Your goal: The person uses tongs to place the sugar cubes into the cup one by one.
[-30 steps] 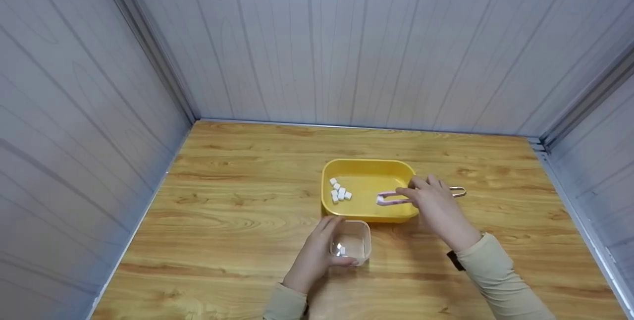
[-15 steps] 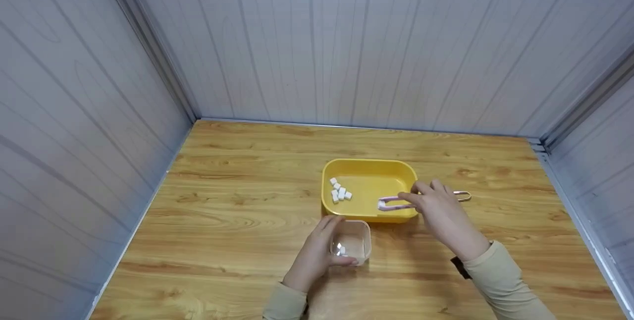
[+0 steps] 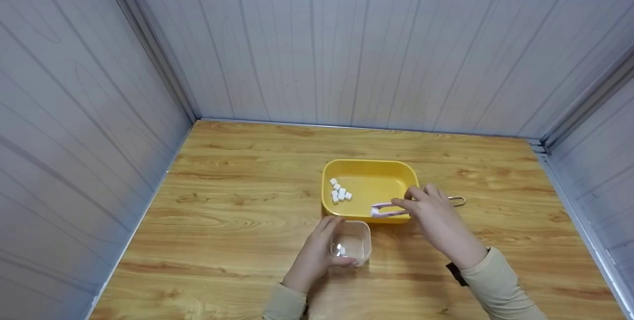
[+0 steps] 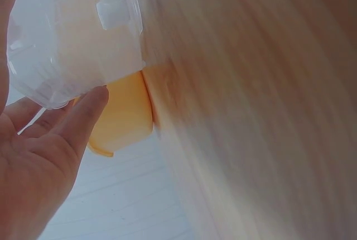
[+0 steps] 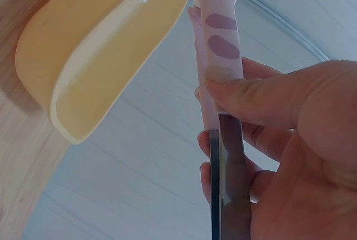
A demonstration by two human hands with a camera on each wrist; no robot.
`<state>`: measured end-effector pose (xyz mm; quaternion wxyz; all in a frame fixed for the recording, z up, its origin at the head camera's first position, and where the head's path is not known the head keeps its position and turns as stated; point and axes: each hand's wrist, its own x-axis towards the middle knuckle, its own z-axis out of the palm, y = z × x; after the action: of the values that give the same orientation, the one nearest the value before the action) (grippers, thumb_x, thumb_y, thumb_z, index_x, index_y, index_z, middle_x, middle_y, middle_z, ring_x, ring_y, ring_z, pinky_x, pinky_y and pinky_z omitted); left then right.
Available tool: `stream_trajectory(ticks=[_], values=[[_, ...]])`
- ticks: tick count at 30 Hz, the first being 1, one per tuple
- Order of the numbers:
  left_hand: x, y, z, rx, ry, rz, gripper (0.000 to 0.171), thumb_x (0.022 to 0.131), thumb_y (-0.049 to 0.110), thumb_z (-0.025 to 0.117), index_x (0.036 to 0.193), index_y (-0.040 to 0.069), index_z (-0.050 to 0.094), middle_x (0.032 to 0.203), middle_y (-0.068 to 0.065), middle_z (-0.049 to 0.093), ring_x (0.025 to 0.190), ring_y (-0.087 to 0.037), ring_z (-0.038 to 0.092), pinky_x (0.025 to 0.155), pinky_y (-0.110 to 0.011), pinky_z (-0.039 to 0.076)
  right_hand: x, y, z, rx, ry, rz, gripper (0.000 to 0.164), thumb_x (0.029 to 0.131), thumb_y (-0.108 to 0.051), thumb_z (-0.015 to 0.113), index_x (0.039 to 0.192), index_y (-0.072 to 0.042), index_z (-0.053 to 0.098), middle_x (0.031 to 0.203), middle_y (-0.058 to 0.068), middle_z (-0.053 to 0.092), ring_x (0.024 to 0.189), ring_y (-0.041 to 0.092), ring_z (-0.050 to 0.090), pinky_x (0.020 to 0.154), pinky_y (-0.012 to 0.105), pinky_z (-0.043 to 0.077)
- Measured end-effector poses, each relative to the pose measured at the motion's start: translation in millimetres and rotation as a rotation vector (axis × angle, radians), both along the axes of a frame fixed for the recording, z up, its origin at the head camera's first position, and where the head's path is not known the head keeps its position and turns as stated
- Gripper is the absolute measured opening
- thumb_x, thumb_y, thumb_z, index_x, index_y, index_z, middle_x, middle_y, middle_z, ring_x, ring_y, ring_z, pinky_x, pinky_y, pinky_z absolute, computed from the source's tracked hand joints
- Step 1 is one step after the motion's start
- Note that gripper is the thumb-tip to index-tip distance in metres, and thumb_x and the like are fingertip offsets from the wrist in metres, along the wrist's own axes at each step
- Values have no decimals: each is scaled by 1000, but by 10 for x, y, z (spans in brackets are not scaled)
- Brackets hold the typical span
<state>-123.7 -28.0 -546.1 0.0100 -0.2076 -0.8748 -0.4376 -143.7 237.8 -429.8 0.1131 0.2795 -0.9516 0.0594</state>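
Observation:
My right hand (image 3: 438, 221) pinches a pair of tongs (image 5: 223, 44) with pink, purple-spotted tips and a metal body. Between the tips sits a white cube (image 3: 375, 211), seen over the near rim of the yellow tub (image 3: 369, 161). Several white cubes (image 3: 342, 193) lie at the tub's left end. My left hand (image 3: 314, 253) grips a small clear plastic box (image 3: 366, 240) close in front of the tub, thumb on the near side and fingers on the far left. A few white cubes (image 3: 342, 249) lie inside that box, partly hidden by glare.
Both containers are on a wood-grain table (image 3: 237, 221). Pale panelled walls (image 3: 337, 52) enclose it at the back, left and right. The tub's near wall stands right by the box's far edge.
My right hand has carried the tongs and their cube nearer to me and slightly left, from inside the tub's outline to its near rim. The left hand and box stay still.

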Motion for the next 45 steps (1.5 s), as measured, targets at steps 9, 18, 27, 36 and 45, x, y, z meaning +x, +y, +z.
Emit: stream_trajectory(ticks=[9,18,27,36,45], values=[[0,-4,-8,7,1,-8,97,59,44,86,140,9,45,134,1,47,123,-15,45,107,-33,35,76,-113,-40,-2,-6,36,45,75,3,78,112,-21,72,96,-3,54,75,18,36,63,29,31],[-1,-3,-18,4,11,-11,95,60,43,86,139,8,46,134,1,46,125,-16,44,107,-32,35,126,-227,-147,-38,-11,73,43,72,-2,79,108,-23,73,94,-4,55,77,20,40,63,29,34],[-4,-5,-17,33,2,-16,96,59,43,86,139,8,46,135,1,46,125,-17,44,108,-33,34,152,-304,-270,-73,-16,90,31,75,-12,78,103,-24,75,91,-6,55,74,16,38,61,27,32],[-2,-11,-10,32,-7,-13,96,60,46,84,140,9,46,135,1,46,126,-17,44,108,-34,34,165,-334,-314,-73,-14,93,37,71,-6,79,104,-23,75,90,-7,54,74,16,39,62,29,33],[-6,-14,-8,16,-6,-19,96,61,47,84,140,7,45,135,1,46,125,-17,44,107,-34,36,174,-319,-368,-78,-32,95,44,68,1,79,105,-22,75,90,-7,54,75,17,38,62,28,33]])
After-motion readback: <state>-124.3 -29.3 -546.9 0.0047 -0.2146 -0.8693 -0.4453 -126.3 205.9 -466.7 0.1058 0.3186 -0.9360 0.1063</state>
